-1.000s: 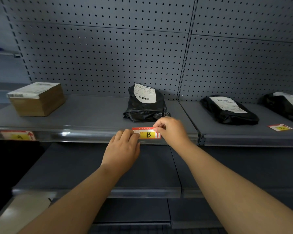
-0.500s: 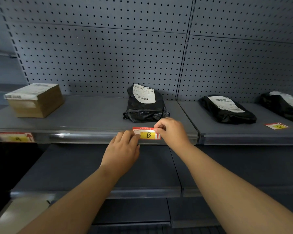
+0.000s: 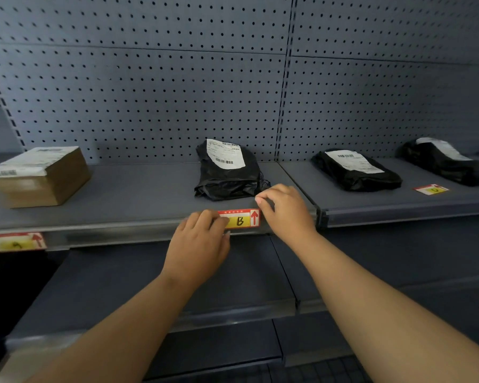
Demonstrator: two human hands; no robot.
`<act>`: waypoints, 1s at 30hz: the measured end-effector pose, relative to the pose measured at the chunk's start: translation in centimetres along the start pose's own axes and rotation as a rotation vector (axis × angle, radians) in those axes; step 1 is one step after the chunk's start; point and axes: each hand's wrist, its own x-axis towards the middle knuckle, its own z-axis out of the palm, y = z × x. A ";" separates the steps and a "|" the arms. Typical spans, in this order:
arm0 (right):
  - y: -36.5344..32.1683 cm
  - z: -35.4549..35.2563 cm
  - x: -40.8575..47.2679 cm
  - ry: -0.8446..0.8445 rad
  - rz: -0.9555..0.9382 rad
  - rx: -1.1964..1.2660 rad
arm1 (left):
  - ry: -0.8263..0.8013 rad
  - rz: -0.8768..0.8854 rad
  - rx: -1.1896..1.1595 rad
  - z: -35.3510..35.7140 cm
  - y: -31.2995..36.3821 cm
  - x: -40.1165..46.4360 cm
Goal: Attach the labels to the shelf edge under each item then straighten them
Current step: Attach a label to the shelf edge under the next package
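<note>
Fingers point(image 3: 205, 219) of the left hand point(image 3: 198, 244) are lying loosely curled and close together, their tips pressing on the left end of the B label point(image 3: 241, 220), which is sitting on the shelf edge point(image 3: 122, 233) just below the middle black parcel point(image 3: 228, 172). Nothing is being gripped there. Over on the right hand point(image 3: 286, 210), the fingers are spreading slightly and hovering just beside the label's right end, near its red arrow; whether a tip is touching the card is hard to tell. To do this well, the left tips should be pinning one end while the right ones are levelling the other against the rail, so the card is sitting flush and square. An A label point(image 3: 14, 242) is showing on the edge under the cardboard box point(image 3: 39, 175), and another label point(image 3: 431, 189) is lying loose on the right shelf.
</note>
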 end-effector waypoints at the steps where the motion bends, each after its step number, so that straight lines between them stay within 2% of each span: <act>1: 0.1 -0.2 -0.2 0.021 -0.004 -0.041 | 0.004 0.012 -0.013 -0.3 0.1 0.4; 5: 1.1 -1.0 -1.0 0.083 -0.008 -0.132 | 0.030 0.047 -0.008 -1.4 1.1 2.1; 12: 4.4 -3.9 -1.9 0.110 -0.016 -0.146 | 0.084 0.030 0.026 -1.6 5.1 5.0; 19: 11.4 -9.5 -3.1 0.127 -0.034 -0.221 | 0.010 -0.035 0.092 -0.7 12.8 8.1; 30: 22.2 -16.1 -5.5 0.200 -0.093 -0.348 | 0.009 -0.155 0.084 1.1 25.0 10.6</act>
